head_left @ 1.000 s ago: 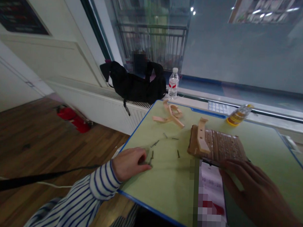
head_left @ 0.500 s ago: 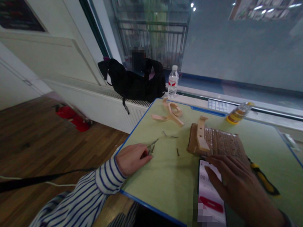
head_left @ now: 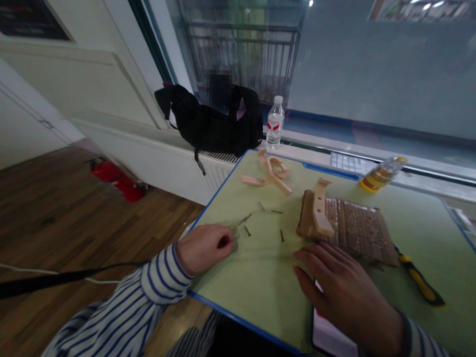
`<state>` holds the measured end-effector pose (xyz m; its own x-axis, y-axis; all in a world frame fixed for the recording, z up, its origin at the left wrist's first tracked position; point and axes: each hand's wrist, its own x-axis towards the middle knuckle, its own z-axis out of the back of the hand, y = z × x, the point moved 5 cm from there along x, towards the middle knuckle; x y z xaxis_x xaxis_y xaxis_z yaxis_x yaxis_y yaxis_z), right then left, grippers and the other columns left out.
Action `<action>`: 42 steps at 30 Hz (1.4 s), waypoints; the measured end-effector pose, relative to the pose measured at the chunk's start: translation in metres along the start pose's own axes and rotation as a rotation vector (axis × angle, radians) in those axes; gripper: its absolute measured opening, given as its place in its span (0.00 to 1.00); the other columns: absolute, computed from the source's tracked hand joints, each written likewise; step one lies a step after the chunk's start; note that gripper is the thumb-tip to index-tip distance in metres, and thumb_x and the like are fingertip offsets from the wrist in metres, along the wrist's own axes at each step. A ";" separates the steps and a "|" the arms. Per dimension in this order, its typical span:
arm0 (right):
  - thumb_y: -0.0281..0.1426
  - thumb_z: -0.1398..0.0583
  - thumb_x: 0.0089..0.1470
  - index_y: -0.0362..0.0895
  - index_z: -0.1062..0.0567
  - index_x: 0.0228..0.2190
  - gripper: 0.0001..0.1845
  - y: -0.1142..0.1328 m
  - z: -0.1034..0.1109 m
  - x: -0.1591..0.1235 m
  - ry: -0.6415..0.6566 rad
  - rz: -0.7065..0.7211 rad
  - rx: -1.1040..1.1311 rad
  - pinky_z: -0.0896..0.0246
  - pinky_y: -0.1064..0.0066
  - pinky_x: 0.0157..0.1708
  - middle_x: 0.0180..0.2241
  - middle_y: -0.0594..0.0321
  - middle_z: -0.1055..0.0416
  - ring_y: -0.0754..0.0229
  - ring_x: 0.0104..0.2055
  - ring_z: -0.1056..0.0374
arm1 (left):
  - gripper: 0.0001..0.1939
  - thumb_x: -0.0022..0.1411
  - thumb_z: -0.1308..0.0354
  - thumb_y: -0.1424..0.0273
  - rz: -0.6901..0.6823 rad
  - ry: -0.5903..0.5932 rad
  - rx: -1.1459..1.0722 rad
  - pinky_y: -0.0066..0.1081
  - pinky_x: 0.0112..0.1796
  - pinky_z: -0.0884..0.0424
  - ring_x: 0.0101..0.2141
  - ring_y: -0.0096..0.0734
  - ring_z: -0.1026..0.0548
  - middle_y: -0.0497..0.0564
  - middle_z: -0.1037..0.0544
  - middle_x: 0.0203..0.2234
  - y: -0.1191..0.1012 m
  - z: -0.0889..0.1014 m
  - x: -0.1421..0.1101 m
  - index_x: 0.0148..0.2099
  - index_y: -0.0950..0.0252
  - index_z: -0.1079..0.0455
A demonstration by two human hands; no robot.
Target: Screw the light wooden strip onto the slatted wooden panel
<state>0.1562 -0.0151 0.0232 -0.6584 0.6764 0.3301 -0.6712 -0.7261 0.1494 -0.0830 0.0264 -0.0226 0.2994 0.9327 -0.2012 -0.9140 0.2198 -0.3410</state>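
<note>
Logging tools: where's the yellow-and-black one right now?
Head view, right side: the yellow-and-black tool lies on the table, just to the right of the near right corner of the brown cardboard.

The right hand (head_left: 347, 294) has slid left, so its fingertips now sit nearer to one loose screw (head_left: 282, 235). Its fingers and palm hide more of the phone (head_left: 334, 338) below them. The screwdriver (head_left: 422, 281), under these fingers at first, now shows behind them. The left hand (head_left: 204, 248) curls tighter, and a small screw (head_left: 247, 231) by its fingertips now points another way, a bit farther off.
</note>
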 end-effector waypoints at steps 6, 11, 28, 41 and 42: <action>0.28 0.45 0.59 0.44 0.29 0.39 0.07 0.009 -0.002 0.010 0.050 0.004 0.075 0.33 0.62 0.34 0.33 0.61 0.25 0.55 0.34 0.28 | 0.12 0.59 0.48 0.65 -0.077 -0.074 -0.302 0.23 0.28 0.37 0.25 0.25 0.31 0.47 0.25 0.23 -0.011 0.003 0.000 0.31 0.65 0.27; 0.28 0.45 0.59 0.43 0.29 0.40 0.07 0.012 0.001 0.020 0.047 -0.013 0.120 0.32 0.65 0.36 0.34 0.60 0.24 0.57 0.35 0.27 | 0.14 0.57 0.44 0.62 -0.068 -0.068 -0.673 0.23 0.27 0.37 0.25 0.25 0.32 0.48 0.26 0.22 -0.028 0.000 0.006 0.32 0.68 0.26; 0.29 0.45 0.61 0.41 0.30 0.40 0.06 0.003 0.027 0.014 -0.239 -0.039 0.001 0.31 0.69 0.34 0.34 0.56 0.24 0.60 0.35 0.27 | 0.13 0.57 0.42 0.66 -0.198 0.042 -1.059 0.24 0.25 0.42 0.22 0.22 0.39 0.44 0.34 0.16 -0.102 0.012 0.028 0.24 0.69 0.26; 0.28 0.42 0.59 0.40 0.27 0.42 0.09 -0.012 0.052 0.003 -0.303 -0.056 -0.148 0.33 0.68 0.35 0.35 0.57 0.24 0.59 0.34 0.27 | 0.15 0.58 0.44 0.65 -0.248 0.035 -1.020 0.23 0.23 0.43 0.19 0.19 0.42 0.42 0.37 0.14 -0.136 0.030 0.042 0.23 0.70 0.28; 0.28 0.42 0.59 0.40 0.27 0.42 0.09 -0.013 0.055 0.003 -0.318 -0.059 -0.157 0.33 0.68 0.34 0.34 0.58 0.23 0.59 0.33 0.27 | 0.16 0.58 0.44 0.65 -0.251 0.033 -1.018 0.23 0.22 0.43 0.19 0.19 0.41 0.42 0.37 0.14 -0.139 0.032 0.043 0.23 0.70 0.28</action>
<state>0.1817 -0.0106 0.0730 -0.4950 0.6264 0.6021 -0.7652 -0.6426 0.0394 0.0479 0.0456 0.0453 0.4695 0.8821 -0.0378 -0.1670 0.0467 -0.9848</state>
